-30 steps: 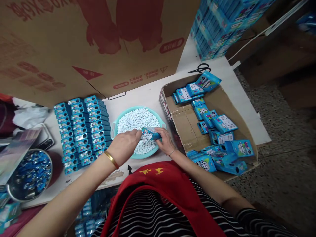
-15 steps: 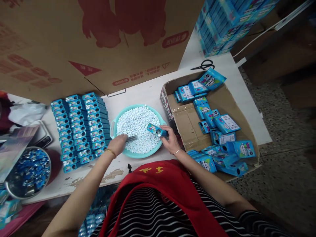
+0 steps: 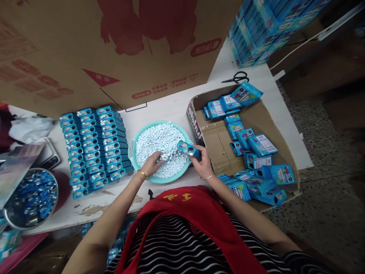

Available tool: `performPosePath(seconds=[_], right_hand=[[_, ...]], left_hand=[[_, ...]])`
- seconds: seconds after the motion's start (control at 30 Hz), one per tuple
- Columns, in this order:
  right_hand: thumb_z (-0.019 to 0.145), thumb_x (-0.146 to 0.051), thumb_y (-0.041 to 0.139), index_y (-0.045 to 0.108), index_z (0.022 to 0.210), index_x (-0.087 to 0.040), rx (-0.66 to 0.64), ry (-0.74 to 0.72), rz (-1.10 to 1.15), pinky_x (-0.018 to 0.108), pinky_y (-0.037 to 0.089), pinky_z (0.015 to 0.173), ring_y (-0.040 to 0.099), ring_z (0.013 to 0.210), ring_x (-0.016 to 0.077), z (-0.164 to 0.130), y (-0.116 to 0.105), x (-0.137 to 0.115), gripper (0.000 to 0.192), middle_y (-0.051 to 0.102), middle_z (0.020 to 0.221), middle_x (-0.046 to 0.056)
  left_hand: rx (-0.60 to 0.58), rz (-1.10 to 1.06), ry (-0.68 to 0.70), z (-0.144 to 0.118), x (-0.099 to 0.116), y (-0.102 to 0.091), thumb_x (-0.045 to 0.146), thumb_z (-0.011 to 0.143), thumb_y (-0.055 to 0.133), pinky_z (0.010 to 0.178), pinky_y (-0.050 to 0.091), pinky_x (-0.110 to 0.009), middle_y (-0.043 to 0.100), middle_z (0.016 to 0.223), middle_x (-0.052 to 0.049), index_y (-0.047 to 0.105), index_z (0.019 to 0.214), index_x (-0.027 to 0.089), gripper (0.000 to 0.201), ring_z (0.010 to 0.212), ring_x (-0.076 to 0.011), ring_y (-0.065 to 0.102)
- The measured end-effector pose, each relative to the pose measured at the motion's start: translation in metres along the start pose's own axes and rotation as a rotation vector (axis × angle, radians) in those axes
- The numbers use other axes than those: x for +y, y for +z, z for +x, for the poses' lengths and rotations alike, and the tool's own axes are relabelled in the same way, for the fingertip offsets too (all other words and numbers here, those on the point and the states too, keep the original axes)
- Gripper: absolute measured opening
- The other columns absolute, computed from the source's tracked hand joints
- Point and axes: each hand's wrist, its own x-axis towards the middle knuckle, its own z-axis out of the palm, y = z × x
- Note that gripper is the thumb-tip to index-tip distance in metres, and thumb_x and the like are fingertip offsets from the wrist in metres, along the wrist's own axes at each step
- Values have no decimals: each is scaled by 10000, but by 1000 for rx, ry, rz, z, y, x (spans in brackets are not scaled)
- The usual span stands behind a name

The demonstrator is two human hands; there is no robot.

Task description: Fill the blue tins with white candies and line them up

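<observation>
A round turquoise basin [image 3: 132, 161] full of small white candies [image 3: 155, 139] stands between my two hands. My left hand [image 3: 153, 164] is over its near-left part, closed on a small metal scoop [image 3: 165, 156]. Candies lie on and around the scoop, hiding most of it. At the basin's right edge, my right hand [image 3: 203, 163] grips a small blue candy box [image 3: 185, 147]. The box is tilted, its printed end towards the candies, with a round hole showing in that face.
Rows of blue boxes [image 3: 91, 148] stand on the left, beside a metal pot [image 3: 57, 194] of blue-wrapped pieces. To the right is a cardboard tray [image 3: 218, 146] with loose blue boxes. Scissors [image 3: 236, 77] lie behind it. A large carton [image 3: 171, 68] blocks the back.
My left hand has moved right and dipped the scoop among the candies, which now cover it. My right hand and the box have shifted slightly right.
</observation>
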Motion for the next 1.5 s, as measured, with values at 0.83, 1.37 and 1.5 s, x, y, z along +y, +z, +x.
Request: performPosePath(seconds=[0.83, 1.37, 1.5], right_hand=[[828, -156, 525, 483, 1173, -216, -194, -192, 47, 456, 453, 992, 553, 1130, 248, -10, 32, -5, 352, 579, 1171, 118], [850, -387, 625, 506, 1186, -211, -760, -17, 188, 383, 487, 926, 612, 1049, 226, -42, 52, -75, 397, 637, 1127, 91], [893, -359, 567, 582, 1083, -212, -677, -56, 140, 374, 510, 886, 631, 989, 215, -38, 43, -74, 240, 666, 1047, 83]], left_hand=[[-166, 751, 112, -50, 161, -123, 53, 878, 369, 672, 510, -337, 599, 900, -100, 569, 960, 132, 230, 798, -218, 608], [346, -270, -87, -157, 9, -18, 424, 793, 670, 753, 441, -280, 582, 906, -35, 562, 981, 163, 339, 826, -163, 541], [492, -130, -258, -199, -40, -16, 395, 768, 659, 750, 454, -300, 587, 878, -34, 568, 930, 169, 293, 817, -180, 560]])
